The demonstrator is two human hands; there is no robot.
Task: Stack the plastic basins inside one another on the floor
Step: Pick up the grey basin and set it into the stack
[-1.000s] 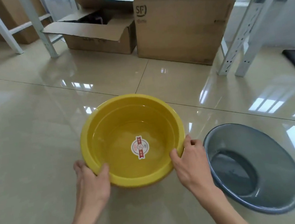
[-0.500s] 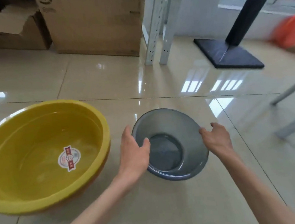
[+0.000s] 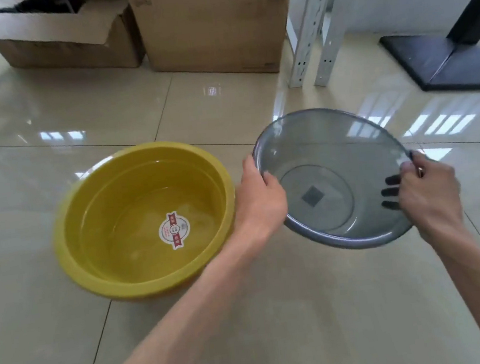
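The grey basin [image 3: 334,183] hangs above the floor [image 3: 277,312], tilted with its mouth toward the camera, just right of the yellow basin [image 3: 144,219], which sits upright on the tiles; the left hand [image 3: 260,202] clamps the near-left rim, thumb inside and fingers curled behind; the right hand [image 3: 426,190] grips the right rim, its fingers showing dark through the translucent wall, pressed together; neither basin touches the other. To nest it well, I judge, level the grey basin first, carry it left until centred over the yellow mouth, lower it squarely so the rims meet evenly, then slide the fingers out; a skewed drop could jam it.
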